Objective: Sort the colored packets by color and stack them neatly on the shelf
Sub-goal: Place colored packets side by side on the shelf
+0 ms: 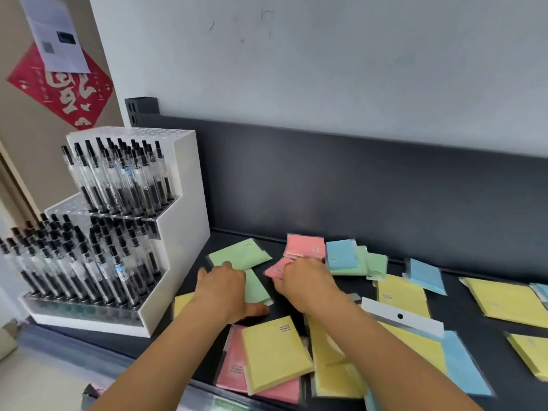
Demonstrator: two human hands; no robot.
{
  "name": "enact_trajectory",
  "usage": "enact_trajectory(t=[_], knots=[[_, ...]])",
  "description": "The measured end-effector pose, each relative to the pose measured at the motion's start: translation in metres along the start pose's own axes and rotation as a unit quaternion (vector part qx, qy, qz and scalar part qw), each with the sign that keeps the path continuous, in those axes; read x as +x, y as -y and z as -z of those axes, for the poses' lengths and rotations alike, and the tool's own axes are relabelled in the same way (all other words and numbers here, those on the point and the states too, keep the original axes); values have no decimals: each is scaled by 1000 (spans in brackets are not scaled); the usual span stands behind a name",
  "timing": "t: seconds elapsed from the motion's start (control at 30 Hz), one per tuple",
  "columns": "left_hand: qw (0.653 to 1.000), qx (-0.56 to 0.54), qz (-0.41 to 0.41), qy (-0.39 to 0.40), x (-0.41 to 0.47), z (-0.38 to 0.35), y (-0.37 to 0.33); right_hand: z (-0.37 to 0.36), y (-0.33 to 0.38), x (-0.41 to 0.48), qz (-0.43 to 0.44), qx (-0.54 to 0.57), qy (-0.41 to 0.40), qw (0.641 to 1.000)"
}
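Dark shelf [468,318], packets scattered. Left hand [225,289] lies over a green packet [258,287], fingertips hidden; grip cannot be told. Right hand [304,284] covers a pink packet [276,269], fingers hidden behind its back; grip likewise unclear. Far-right packets cut off.

Scuffed white wall [326,69], red paper decoration [63,93] left
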State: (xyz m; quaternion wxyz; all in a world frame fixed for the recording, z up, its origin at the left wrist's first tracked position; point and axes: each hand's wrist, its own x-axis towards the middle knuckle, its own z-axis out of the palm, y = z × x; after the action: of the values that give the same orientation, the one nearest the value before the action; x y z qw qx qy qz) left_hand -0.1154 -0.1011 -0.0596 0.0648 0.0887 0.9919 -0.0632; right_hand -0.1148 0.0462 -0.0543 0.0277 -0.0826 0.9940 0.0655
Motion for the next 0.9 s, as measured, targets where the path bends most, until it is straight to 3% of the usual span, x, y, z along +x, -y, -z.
enact_trajectory(t=[0.2, 0.27, 0.47, 0.7, 0.9], knots=[[999, -34, 33, 24, 5, 13, -8, 7, -9, 14, 68, -8, -19, 997], [998, -28, 38, 32, 7, 15, -9, 10, -11, 15, 56, -36, 18, 998], [997, -37, 19, 70, 11, 22, -5, 7, -19, 20, 36, -16, -8, 999], [999, -11, -9, -32, 7, 14, -3, 4, -16, 15, 3, 17, -25, 1000], [998, 14, -52, -8, 5, 4, 3, 5, -14, 12, -31, 45, -27, 998]])
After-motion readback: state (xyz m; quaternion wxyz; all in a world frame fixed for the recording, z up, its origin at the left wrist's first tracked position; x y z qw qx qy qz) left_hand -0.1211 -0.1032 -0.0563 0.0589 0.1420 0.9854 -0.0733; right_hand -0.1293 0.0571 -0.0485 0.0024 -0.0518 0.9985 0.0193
